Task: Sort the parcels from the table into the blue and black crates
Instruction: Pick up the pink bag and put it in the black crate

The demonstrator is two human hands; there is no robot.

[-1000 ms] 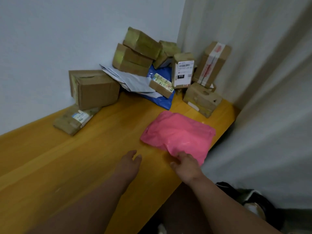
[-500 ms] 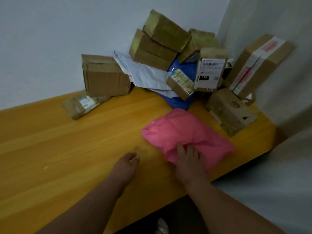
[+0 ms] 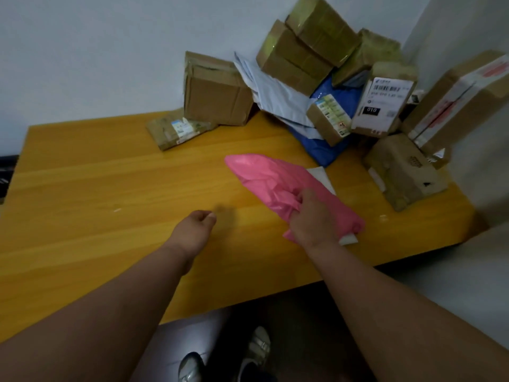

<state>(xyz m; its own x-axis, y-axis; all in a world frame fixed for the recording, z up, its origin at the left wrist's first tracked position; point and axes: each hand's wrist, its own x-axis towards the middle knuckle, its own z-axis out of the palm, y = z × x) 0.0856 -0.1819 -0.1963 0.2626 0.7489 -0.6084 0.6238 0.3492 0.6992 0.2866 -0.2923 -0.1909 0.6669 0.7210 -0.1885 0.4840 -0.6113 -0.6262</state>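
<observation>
A pink plastic mailer bag [image 3: 271, 177] lies on the yellow wooden table [image 3: 110, 188], tilted up on its right side, with a white label showing under its edge. My right hand [image 3: 311, 219] grips the bag's near end, fingers bunched into the plastic. My left hand [image 3: 197, 226] hovers over the table to the left of the bag, fingers curled in, holding nothing. A heap of cardboard parcels [image 3: 308, 48] fills the table's far right corner. No crate is in view.
A brown box [image 3: 217, 91] stands against the wall, with a flat taped parcel [image 3: 177, 129] in front of it. Grey and blue mailers [image 3: 325, 139], a labelled box [image 3: 384, 103] and a low carton [image 3: 402, 172] lie in the corner. My shoes [image 3: 256, 351] show below the table's front edge.
My right hand went from lying flat on the pink bag to gripping it, and the bag has lifted and turned, showing a white label. My left hand's fingers curled in. The view shifted left.
</observation>
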